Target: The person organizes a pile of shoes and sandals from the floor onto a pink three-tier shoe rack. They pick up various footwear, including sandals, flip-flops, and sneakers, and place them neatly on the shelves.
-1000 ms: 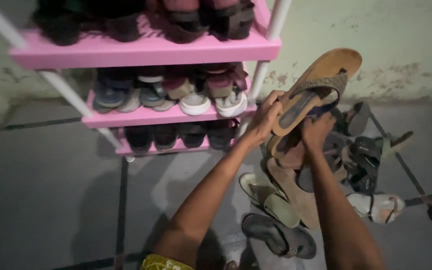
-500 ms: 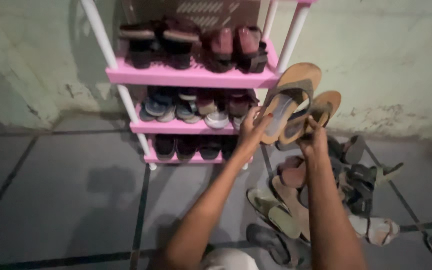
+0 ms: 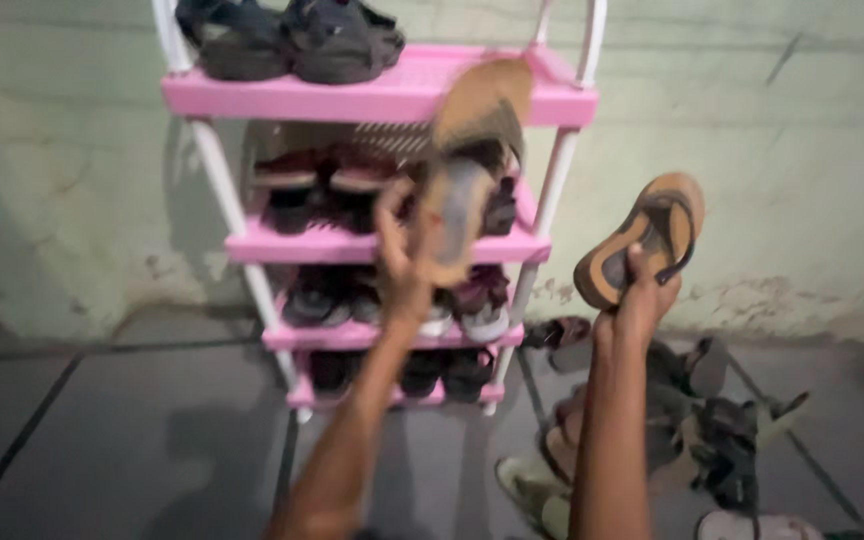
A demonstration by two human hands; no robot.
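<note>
Head view, looking down and forward at a pink shoe rack [image 3: 392,98] with white posts that stands against a pale, stained wall [image 3: 802,180]. On the rack's top shelf, at its left end, sit dark sandals [image 3: 292,40]; the lower shelves are filled with rows of dark and light shoes [image 3: 392,300]. In front of the rack's middle shelves, the left hand [image 3: 402,265] is raised, its fingers closed around the lower end of a tan slipper [image 3: 467,165], which stands nearly upright, blurred, with its toe end reaching up to the front edge of the rack's top shelf. To the right of the rack, clear of its right post, the right hand [image 3: 642,300] grips the heel end of a second tan slipper [image 3: 644,238] with a dark strap, tilted with its toe up and to the right, in front of the wall. Below that hand, on the grey tiled floor [image 3: 132,440] right of the rack's foot, lies a loose pile of sandals [image 3: 712,430], dark, brown and pale green.
</note>
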